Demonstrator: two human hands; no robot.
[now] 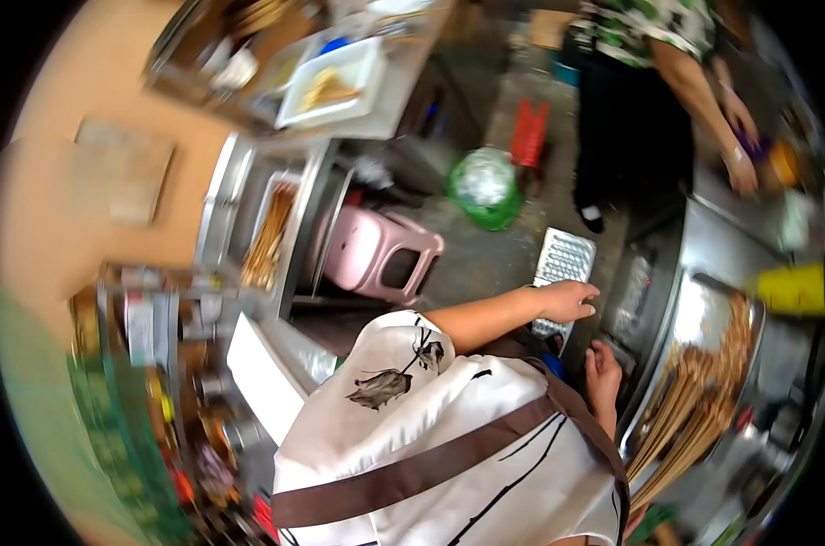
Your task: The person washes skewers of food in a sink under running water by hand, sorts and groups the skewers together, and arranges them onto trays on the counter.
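My left hand [567, 301] reaches out over the floor with its fingers loosely stretched and nothing visible in them. Below it lies a pale metal plate with rows of raised bumps [565, 257], apart from the hand as far as I can tell. My right hand [602, 366] is close to my body, beside the steel counter edge, with fingers slightly bent and apart and no object showing. Right of that hand, a metal tray [694, 314] holds many skewers [694, 391], their sticks pointing toward me. My right forearm is partly hidden by my apron.
A co-worker [631, 118] stands at the upper right, hands over the counter. On the floor are a pink stool [376, 255], a green bag [485, 191] and a red object [528, 132]. More skewers [269, 237] lie at left, below a white bin [330, 84] with yellowish food.
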